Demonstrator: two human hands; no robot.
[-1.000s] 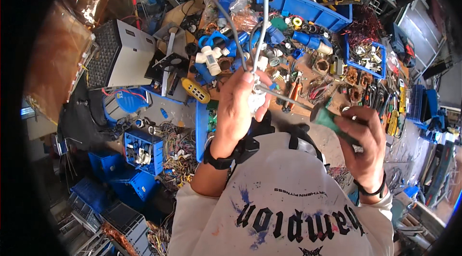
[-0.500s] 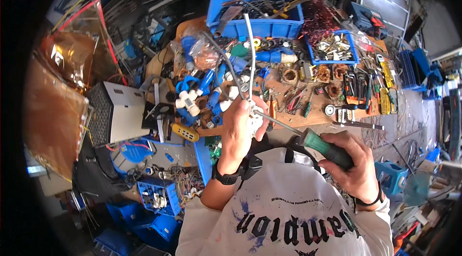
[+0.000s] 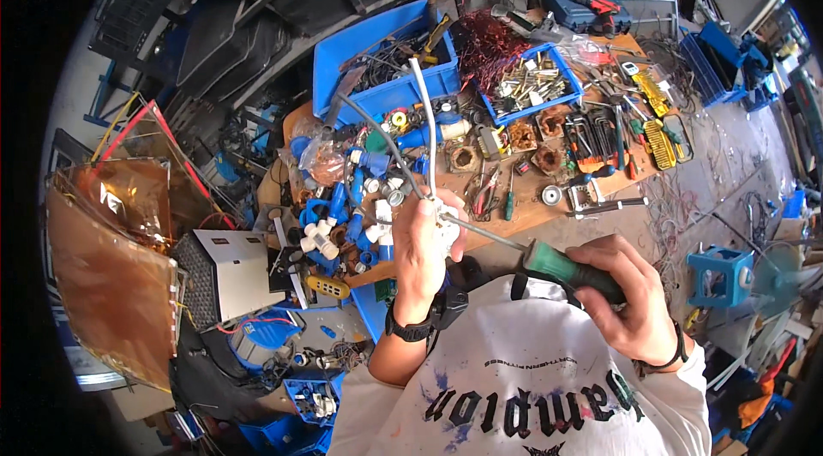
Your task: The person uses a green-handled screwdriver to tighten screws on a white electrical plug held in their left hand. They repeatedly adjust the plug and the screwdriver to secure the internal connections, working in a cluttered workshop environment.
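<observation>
My left hand (image 3: 417,255) is closed around a small white plastic fitting (image 3: 447,237), largely covered by the fingers. A white cable (image 3: 429,126) and a grey cable (image 3: 383,137) rise from it over the bench. In my right hand (image 3: 633,310) lies a screwdriver (image 3: 553,264) with a green and black handle, fingers wrapped round its rear end. Its metal shaft points left and meets the fitting near my left fingertips; exactly where the tip sits is hidden.
Behind my hands is a cluttered wooden workbench (image 3: 591,190). It bears a large blue bin (image 3: 343,100) of tools, a blue tray (image 3: 570,99) of metal pieces, pipe fittings (image 3: 320,239), and hex keys (image 3: 591,143). A drill (image 3: 600,4) rests on a case. Left stands a black-and-white box (image 3: 236,272).
The whole view has swung, so the bench and bins appear tilted and farther left. Both hands keep their grips, with the screwdriver still against the white fitting.
</observation>
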